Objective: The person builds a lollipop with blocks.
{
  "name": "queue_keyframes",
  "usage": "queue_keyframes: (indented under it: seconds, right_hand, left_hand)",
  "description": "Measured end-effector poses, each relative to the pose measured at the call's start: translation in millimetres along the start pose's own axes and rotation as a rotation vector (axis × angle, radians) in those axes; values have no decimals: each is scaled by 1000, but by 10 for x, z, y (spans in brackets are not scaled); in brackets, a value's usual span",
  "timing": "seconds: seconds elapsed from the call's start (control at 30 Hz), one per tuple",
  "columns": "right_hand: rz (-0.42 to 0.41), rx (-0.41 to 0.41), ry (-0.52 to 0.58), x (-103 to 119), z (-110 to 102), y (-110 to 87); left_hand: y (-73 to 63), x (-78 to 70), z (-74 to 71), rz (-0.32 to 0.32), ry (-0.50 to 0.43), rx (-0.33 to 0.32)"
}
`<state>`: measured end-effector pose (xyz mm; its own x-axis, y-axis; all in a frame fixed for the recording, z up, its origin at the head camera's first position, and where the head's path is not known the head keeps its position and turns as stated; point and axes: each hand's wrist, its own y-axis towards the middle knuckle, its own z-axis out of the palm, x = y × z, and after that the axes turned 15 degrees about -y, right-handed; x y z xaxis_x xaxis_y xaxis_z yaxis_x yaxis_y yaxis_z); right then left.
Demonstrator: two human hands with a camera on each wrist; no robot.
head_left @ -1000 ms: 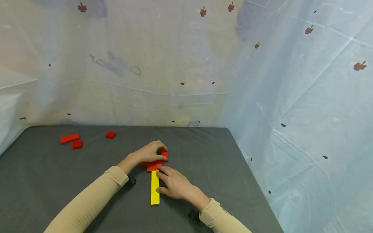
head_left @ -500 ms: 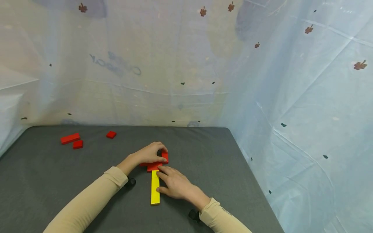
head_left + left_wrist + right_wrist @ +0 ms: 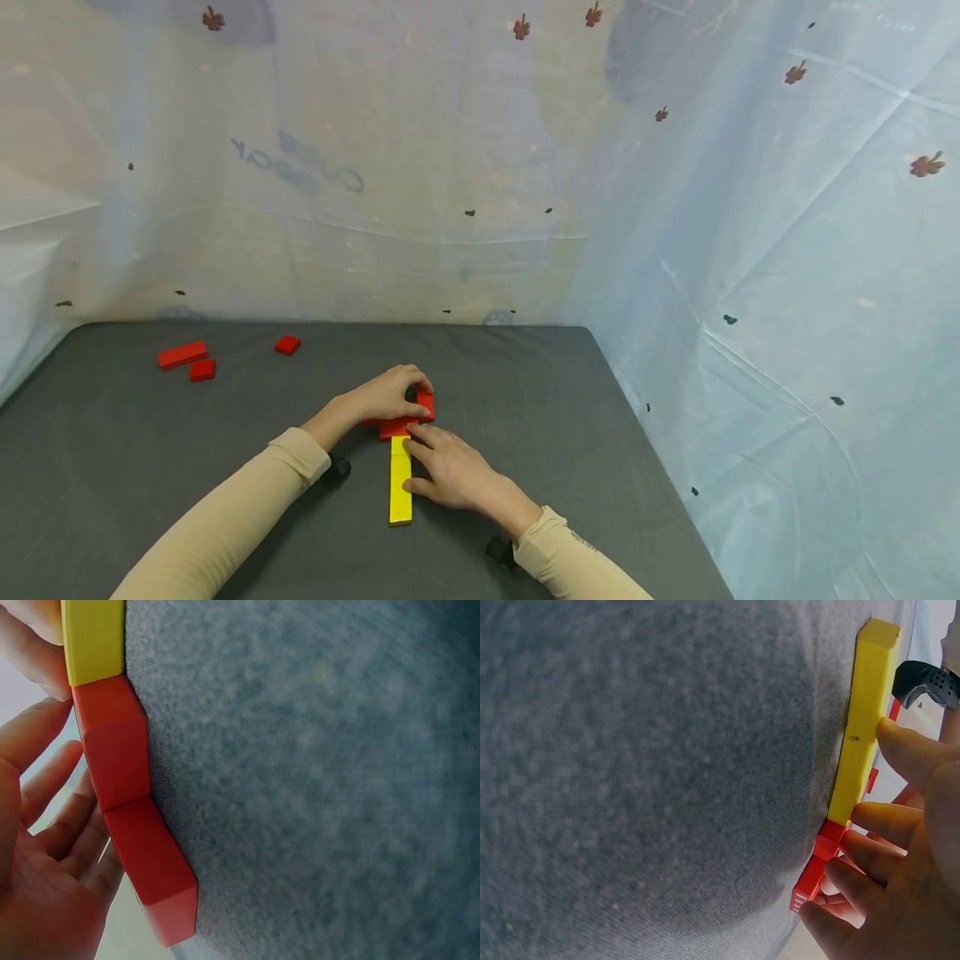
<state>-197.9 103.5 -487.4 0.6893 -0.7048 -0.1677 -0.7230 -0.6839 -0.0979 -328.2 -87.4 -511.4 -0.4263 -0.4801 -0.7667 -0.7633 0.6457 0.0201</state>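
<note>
In the head view my left hand pinches a red block between its thumb and fingers. This block sits at the far right of a red square block, while another red block shows partly from under the hand on the left. A long yellow block and a short yellow block run in a line from the square toward me. With fingers spread, my right hand touches the right side of the yellow line and the edge of the red square. Red blocks form an angled row in the left wrist view.
Loose on the dark grey table at the back left lie a long red block and a red square. Another small red block is to their right. Translucent plastic sheeting hangs behind and on the right.
The left hand and the red block in its fingers have shifted very slightly toward the person. The right hand stays on the yellow blocks.
</note>
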Motion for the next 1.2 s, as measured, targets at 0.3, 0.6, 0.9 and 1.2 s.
queue_keyframes:
  seconds: [0.3, 0.6, 0.9, 1.2]
  right_hand:
    - [8, -6, -19, 13, -15, 18]
    - [37, -34, 54, 27, -24, 9]
    - [91, -56, 103, -12, 6, 31]
    - [97, -9, 84, -68, 26, 112]
  left_hand:
    - [-66, 17, -31, -9, 21, -65]
    - [-278, 237, -298, 62, 85, -292]
    - [-621, 525, -760, 0, 160, -455]
    - [-875, 790, -1138, -76, 252, -476]
